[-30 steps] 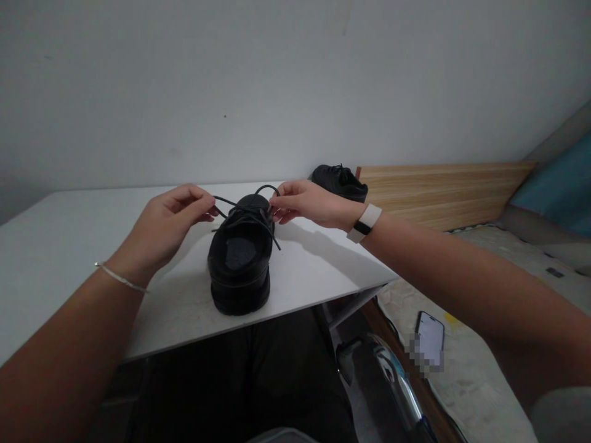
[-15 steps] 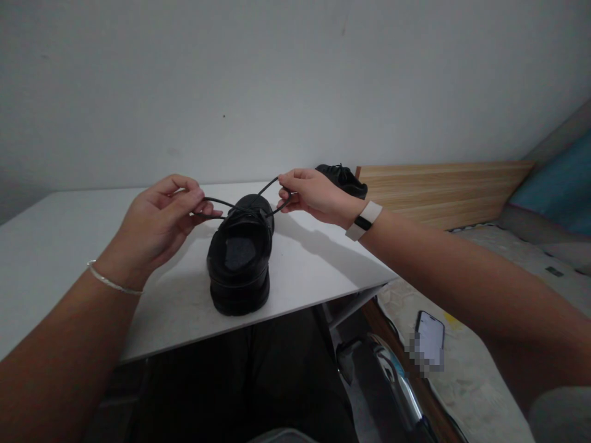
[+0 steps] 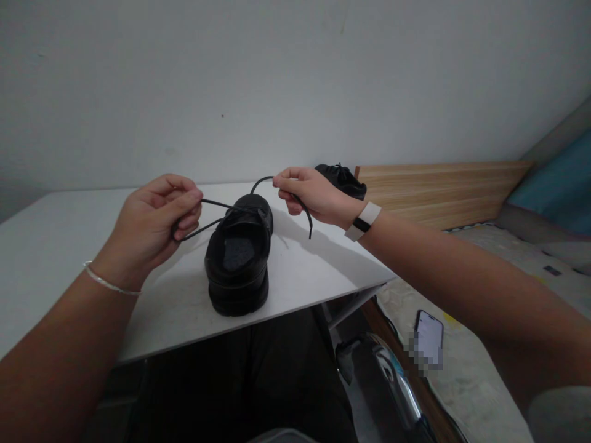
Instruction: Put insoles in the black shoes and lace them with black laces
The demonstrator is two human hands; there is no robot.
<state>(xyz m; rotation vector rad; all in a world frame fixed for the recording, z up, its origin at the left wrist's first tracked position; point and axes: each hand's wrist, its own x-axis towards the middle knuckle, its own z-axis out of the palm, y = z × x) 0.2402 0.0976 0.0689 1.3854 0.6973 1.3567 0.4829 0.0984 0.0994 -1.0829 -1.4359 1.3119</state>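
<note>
A black shoe (image 3: 237, 255) stands on a white table (image 3: 69, 240), heel towards me. My left hand (image 3: 154, 224) is closed and pinches one end of the black shoelace (image 3: 217, 204), drawn out to the left of the shoe. My right hand (image 3: 311, 197) is closed on the other lace end, which loops up from the shoe and hangs down below the fingers. A thin bracelet sits on my left wrist, a white band on my right.
A second black shoe (image 3: 341, 179) lies at the table's far right corner, behind my right hand. A wooden headboard (image 3: 443, 191) and a bed with a phone (image 3: 428, 338) are at the right. A chrome chair part (image 3: 392, 381) sits below the table edge.
Both hands have drawn the lace ends outward from the shoe. The left hand moved left and down, the right lifted slightly, and the lace loops are longer than before.
</note>
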